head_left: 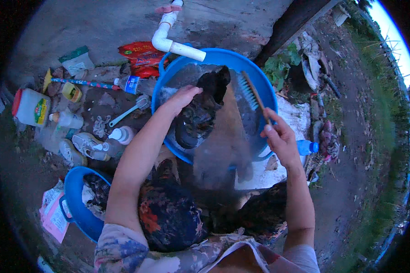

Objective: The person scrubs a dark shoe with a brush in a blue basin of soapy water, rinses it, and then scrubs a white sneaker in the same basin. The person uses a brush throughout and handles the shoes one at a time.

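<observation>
One shoe (198,118) is clamped centre-frame by left grip (185,98), brush (256,93) by right grip (280,136); shoe could be dropped if slick.

Looks to be an outdoor washing place beside a wall (232,22), with a white plastic pipe (166,43) over a blue tub (258,73), and bare soil (355,154) and green grass (389,118) alongside.

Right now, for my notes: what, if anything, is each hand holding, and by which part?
Right hand: long, brown, pale-bristled brush, by its handle end. Left hand: dark, bulky shoe, by its left side.
</observation>
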`<state>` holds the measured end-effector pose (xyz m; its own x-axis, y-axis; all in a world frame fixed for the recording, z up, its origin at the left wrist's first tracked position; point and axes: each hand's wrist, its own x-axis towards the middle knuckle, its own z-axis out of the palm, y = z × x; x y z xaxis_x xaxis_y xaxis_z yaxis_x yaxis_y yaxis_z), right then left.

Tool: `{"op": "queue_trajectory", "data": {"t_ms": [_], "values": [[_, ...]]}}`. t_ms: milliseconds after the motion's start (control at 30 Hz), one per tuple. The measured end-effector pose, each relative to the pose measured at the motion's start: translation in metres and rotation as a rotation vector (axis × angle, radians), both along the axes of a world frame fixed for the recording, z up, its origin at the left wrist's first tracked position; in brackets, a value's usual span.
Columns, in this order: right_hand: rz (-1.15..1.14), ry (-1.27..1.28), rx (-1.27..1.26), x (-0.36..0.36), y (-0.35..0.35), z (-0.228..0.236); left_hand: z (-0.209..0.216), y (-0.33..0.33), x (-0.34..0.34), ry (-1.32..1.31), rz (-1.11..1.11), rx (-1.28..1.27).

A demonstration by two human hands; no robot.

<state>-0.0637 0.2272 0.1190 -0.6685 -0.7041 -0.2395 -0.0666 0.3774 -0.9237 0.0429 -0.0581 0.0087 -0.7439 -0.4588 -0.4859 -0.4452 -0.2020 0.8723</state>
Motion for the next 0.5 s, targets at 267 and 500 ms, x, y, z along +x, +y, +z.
{"op": "queue_trajectory", "data": {"t_ms": [267,500], "values": [[0.552,1.055,0.859,0.008,-0.054,0.047,-0.023,0.015,-0.016,-0.038,-0.126,-0.048],[0.441,0.819,0.579,-0.01,-0.091,-0.031,-0.018,0.051,-0.033,-0.186,-0.171,-0.442]]}}
